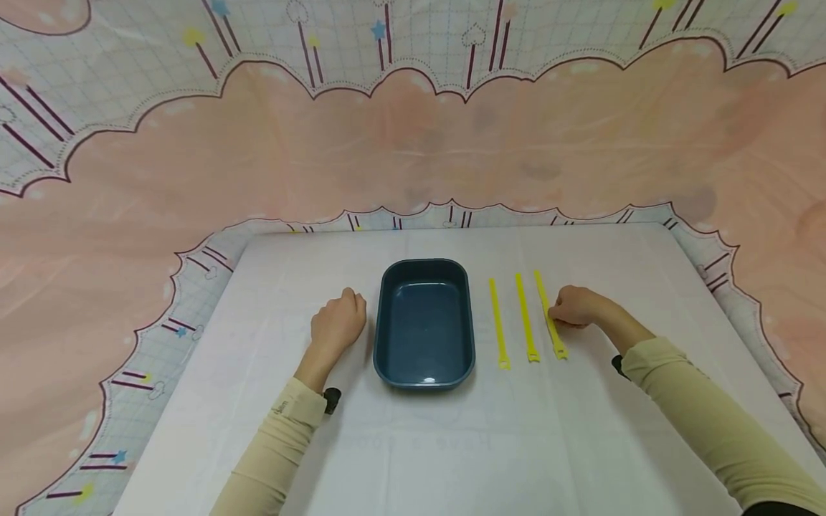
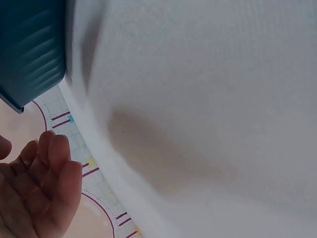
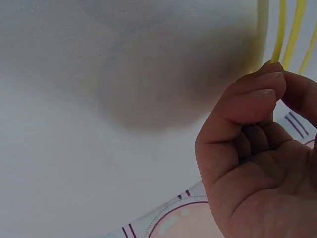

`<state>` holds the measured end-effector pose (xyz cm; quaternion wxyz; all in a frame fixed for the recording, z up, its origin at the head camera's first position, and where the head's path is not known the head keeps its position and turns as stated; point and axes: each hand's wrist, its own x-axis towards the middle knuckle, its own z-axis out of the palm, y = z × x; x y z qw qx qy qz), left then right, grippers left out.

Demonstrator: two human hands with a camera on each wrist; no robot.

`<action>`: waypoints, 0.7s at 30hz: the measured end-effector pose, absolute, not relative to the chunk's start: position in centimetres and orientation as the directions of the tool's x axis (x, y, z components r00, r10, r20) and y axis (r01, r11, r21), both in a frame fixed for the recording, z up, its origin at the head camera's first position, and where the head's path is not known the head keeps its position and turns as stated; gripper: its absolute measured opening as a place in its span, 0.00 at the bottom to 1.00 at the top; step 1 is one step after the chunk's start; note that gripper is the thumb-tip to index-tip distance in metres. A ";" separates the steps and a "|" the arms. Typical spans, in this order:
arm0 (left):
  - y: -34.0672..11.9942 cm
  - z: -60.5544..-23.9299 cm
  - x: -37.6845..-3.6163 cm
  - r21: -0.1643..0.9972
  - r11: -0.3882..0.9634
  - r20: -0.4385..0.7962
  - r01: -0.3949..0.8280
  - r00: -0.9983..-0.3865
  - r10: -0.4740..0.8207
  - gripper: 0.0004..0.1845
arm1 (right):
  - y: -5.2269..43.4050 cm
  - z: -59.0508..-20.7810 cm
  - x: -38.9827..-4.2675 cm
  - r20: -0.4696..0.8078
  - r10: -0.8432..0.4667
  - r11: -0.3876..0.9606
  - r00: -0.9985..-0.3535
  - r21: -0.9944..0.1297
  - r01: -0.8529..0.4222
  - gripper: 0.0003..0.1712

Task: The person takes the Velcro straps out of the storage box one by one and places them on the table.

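Observation:
Three thin yellow cable tie straps lie side by side on the white table, each with a slotted wider end toward me. In the head view, my right hand [image 1: 577,307] pinches the rightmost strap [image 1: 555,337] near its middle, with thumb and forefinger meeting there in the right wrist view. Left of it lie the middle strap [image 1: 525,315] and the left strap [image 1: 497,322]. A dark blue rectangular tray [image 1: 424,337] stands between my hands, its inside bare. My left hand [image 1: 338,319] is beside the tray's left side, fingers loosely curled and holding nothing.
White cloth covers the table [image 1: 413,459]. Behind and around it hangs a peach curtain [image 1: 413,158] with a scalloped border and candle-like patterns. The tray's ribbed outer wall [image 2: 34,54] is close to my left hand.

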<state>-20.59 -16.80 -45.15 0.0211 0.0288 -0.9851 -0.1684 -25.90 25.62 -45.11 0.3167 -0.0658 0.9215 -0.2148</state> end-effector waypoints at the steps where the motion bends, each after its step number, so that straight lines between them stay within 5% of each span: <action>1: -16.8 -45.1 -20.6 0.333 0.942 0.034 -0.051 -0.997 -0.066 0.19 | 25.7 -45.3 -25.8 -0.555 -0.255 0.902 -0.792 -0.432 0.012 0.13; 14: -17.6 -44.9 -20.8 0.341 0.939 0.097 -0.035 -0.993 -0.072 0.17 | 26.2 -45.4 -25.2 -0.504 -0.263 0.912 -0.823 -0.409 -0.041 0.17; 21: -18.2 -45.2 -21.0 0.314 0.949 0.169 0.017 -0.985 -0.039 0.19 | 26.7 -45.6 -25.3 -0.245 -0.233 0.883 -0.941 -0.459 -0.099 0.18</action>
